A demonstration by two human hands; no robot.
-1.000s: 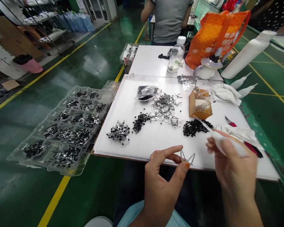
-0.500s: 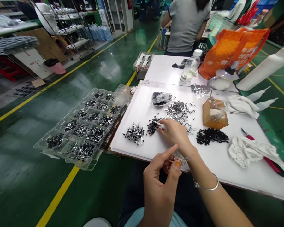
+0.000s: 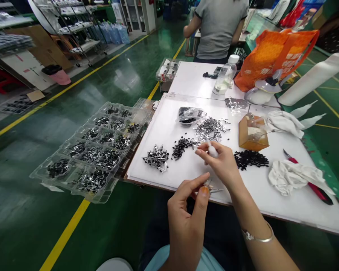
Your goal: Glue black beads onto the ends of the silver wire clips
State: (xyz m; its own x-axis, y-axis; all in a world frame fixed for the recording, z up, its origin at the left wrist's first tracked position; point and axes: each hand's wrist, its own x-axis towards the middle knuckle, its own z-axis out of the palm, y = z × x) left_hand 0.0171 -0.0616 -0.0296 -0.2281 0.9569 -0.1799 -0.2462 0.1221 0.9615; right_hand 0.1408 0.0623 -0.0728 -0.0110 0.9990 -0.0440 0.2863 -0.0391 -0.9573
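Observation:
My left hand (image 3: 188, 216) pinches small bent metal wire pieces (image 3: 214, 191) between thumb and fingertips, just off the table's front edge. Its fingertips partly hide them. Above the table, my right hand (image 3: 223, 162) closes around a small white bulb-shaped tool with a thin tip (image 3: 213, 151); I cannot make out its exact kind. Beyond the right hand lie a pile of bent metal wires (image 3: 209, 128) and a small heap of black pieces (image 3: 180, 147). Further left is a pile of wires with black ends (image 3: 156, 158).
A clear compartment tray (image 3: 73, 160) full of parts stands left of the white table (image 3: 180, 177). To the right are black pieces (image 3: 251, 160), a wooden box (image 3: 244, 141), a white cloth (image 3: 285, 177) and red-handled pliers (image 3: 320, 194). Behind are a bottle (image 3: 225, 77), an orange bag (image 3: 267, 62) and a person (image 3: 219, 30).
My right hand has drawn back from the small black heap, lifting the white tool and turning its tip upward. My left hand keeps its pinch, and the whole view has shifted slightly.

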